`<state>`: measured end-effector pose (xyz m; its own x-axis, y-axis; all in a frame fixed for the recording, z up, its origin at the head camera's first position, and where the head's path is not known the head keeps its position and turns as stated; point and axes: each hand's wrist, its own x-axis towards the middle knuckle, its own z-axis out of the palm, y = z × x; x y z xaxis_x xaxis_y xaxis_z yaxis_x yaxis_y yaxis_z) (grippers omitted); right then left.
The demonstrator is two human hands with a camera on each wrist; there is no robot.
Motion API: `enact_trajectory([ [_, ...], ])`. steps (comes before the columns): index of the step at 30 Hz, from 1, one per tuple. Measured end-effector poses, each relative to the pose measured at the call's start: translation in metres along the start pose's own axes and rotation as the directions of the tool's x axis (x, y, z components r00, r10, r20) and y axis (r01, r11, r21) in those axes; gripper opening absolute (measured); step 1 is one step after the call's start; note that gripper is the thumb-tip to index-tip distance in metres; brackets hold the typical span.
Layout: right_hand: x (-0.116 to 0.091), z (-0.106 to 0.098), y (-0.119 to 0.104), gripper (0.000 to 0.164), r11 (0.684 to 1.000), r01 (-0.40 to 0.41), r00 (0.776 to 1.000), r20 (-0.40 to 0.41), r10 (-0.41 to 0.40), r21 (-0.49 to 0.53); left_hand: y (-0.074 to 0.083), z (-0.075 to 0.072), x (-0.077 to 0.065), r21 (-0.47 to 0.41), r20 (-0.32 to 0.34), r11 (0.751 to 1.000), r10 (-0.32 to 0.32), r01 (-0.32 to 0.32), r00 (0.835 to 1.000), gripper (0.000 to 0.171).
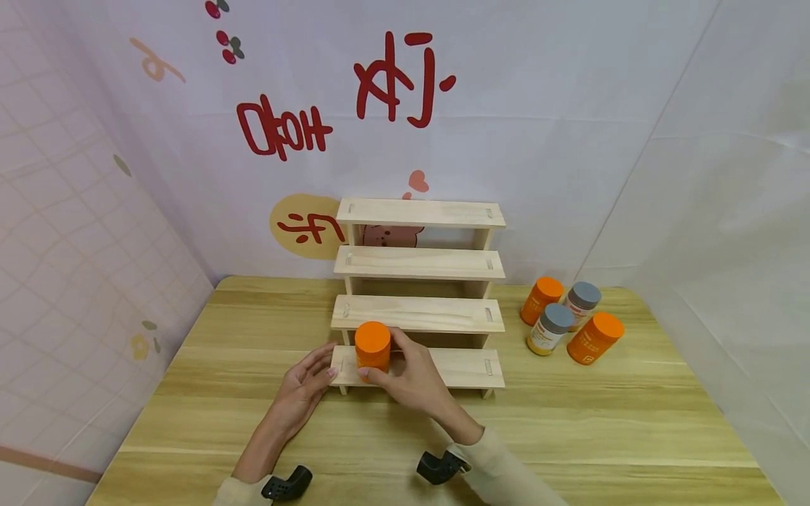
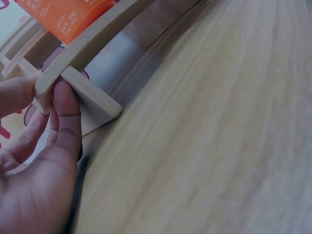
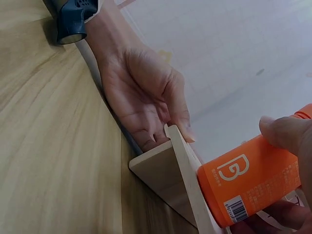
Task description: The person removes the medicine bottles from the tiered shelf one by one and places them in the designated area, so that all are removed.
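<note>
An orange bottle (image 1: 372,344) stands upright toward the left end of the lowest step of a wooden tiered rack (image 1: 418,261). My right hand (image 1: 414,372) holds it, thumb on the near side and fingers round the far side. In the right wrist view the bottle (image 3: 248,178) shows a white logo and a barcode, its base against the step board. My left hand (image 1: 304,386) pinches the left end of that lowest step. In the left wrist view the thumb is above the board (image 2: 73,61) and the fingers (image 2: 67,112) are beneath it, beside the rack's leg.
Right of the rack, two more orange bottles (image 1: 595,339) and two grey-capped jars (image 1: 550,329) stand close together on the wooden table (image 1: 601,422). A white printed backdrop (image 1: 538,84) rises behind the table and at both sides. The rack's upper steps hold nothing.
</note>
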<state>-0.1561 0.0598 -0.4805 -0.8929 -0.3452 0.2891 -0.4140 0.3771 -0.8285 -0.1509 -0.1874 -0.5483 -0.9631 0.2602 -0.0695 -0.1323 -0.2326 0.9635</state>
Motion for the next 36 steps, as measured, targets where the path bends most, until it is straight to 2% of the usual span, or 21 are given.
enact_trajectory([
  [6, 0.0, -0.008, -0.003, 0.06, 1.0, -0.002, 1.0, 0.021, 0.002, 0.025, 0.001, 0.001, 0.001, 0.004, -0.009, 1.0, -0.013, 0.013, 1.0, 0.065],
  [18, -0.005, -0.03, -0.014, 0.056, 0.999, 0.014, 1.0, 0.011, -0.014, 0.042, 0.0, 0.002, 0.001, 0.004, -0.004, 1.0, 0.005, -0.005, 1.0, 0.066],
  [24, -0.01, -0.045, -0.016, 0.057, 0.997, 0.028, 0.999, 0.013, -0.029, 0.069, 0.002, 0.003, 0.0, 0.01, 0.004, 0.999, 0.032, -0.032, 0.999, 0.068],
  [31, -0.018, -0.065, -0.016, 0.056, 0.998, 0.022, 1.0, 0.0, -0.022, 0.052, 0.002, 0.003, -0.001, 0.013, -0.005, 0.999, 0.031, -0.031, 1.0, 0.065],
  [36, -0.024, -0.079, -0.012, 0.053, 0.998, 0.05, 0.998, -0.027, -0.049, 0.037, 0.001, 0.003, -0.001, 0.015, 0.005, 0.999, 0.04, -0.04, 0.999, 0.065],
])
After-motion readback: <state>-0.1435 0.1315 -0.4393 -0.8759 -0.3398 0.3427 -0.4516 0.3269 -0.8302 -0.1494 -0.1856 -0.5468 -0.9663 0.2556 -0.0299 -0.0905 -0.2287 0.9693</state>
